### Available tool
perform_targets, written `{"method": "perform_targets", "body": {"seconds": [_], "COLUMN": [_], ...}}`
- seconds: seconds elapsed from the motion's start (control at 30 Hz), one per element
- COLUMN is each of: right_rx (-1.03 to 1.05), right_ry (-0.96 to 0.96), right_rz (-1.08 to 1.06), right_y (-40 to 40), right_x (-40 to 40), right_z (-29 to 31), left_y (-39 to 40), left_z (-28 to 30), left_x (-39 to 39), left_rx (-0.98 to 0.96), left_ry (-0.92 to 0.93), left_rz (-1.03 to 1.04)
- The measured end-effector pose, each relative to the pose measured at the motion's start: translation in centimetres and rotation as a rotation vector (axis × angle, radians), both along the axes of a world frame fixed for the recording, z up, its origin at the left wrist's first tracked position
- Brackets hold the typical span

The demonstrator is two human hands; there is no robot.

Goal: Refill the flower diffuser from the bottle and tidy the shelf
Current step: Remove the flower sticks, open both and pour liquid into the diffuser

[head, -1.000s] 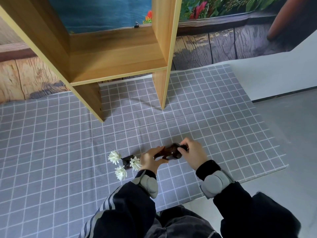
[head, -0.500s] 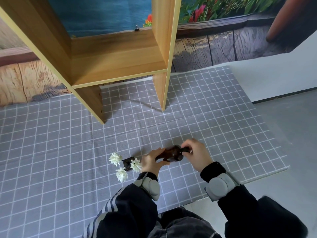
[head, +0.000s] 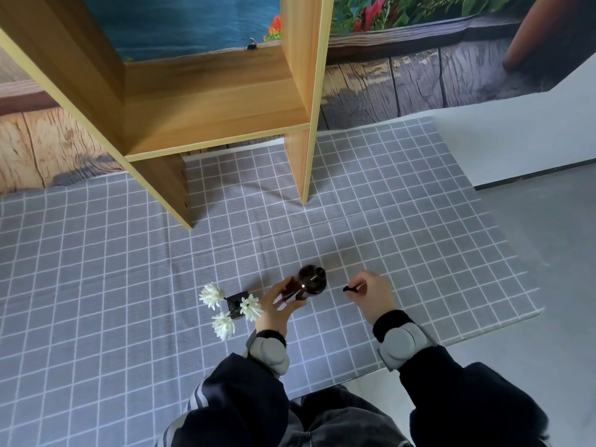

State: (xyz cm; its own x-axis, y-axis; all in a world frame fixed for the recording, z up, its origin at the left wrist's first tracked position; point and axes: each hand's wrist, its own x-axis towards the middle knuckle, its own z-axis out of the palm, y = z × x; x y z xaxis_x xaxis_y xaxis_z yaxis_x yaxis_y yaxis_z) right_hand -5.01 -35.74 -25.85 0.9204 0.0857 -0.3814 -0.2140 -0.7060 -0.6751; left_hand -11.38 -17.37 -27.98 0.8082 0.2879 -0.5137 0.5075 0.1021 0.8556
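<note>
In the head view, the left hand (head: pixel 274 309) grips the smooth, rounded brown glass bottle (head: pixel 311 280) just right of the flower diffuser (head: pixel 234 305), presumably steadying it for pouring, while the right hand (head: pixel 371 293), right of the bottle, pinches its small dark cap (head: pixel 350 288).

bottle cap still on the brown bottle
No, the cap is pinched in the right hand, apart from the brown bottle that the left hand holds.

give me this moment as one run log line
left hand: grips brown bottle | right hand: pinches small black cap, apart from bottle | flower diffuser: on checked cloth beside left hand | step: uncapped, not pouring
</note>
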Motion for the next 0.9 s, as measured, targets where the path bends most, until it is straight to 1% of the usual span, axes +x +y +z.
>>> {"method": "perform_targets", "body": {"seconds": [0.13, 0.3, 0.43, 0.6, 0.63, 0.73, 0.83, 0.9], "right_rx": [-0.078, -0.091, -0.057, -0.031, -0.027, -0.053, -0.08, -0.064], "right_ry": [0.072, 0.094, 0.062, 0.013, 0.003, -0.008, 0.007, 0.044], "right_rz": [0.03, 0.085, 0.129, 0.1, 0.115, 0.129, 0.108, 0.135], "right_y": [0.7, 1.3, 1.1, 0.3, 1.1, 1.2, 1.2, 1.7], "right_x": [0.0, -0.3, -0.8, -1.8, -2.2, -2.8, -3.8, -4.4], "right_z": [-1.9, -3.4, -3.6, -3.1, -3.1, -2.9, -2.8, -2.6], "left_y": [0.3, 0.6, 0.5, -0.1, 0.8, 1.0, 0.9, 1.3], "left_z": [-0.1, -0.5, -0.7, -1.0, -1.0, -1.4, -2.0, -2.3], "left_x": [-0.6, -1.4, -1.4, -0.3, -0.5, 0.0, -0.1, -1.2], "left_rx": [0.093, 0.018, -0.013, -0.025, -0.026, -0.092, -0.054, -0.043], "left_ry": [-0.018, -0.038, -0.044, -0.066, -0.068, -0.044, -0.018, 0.008], "left_rz": [-0.029, 0.007, 0.024, -0.038, -0.03, -0.054, -0.165, -0.191]}}
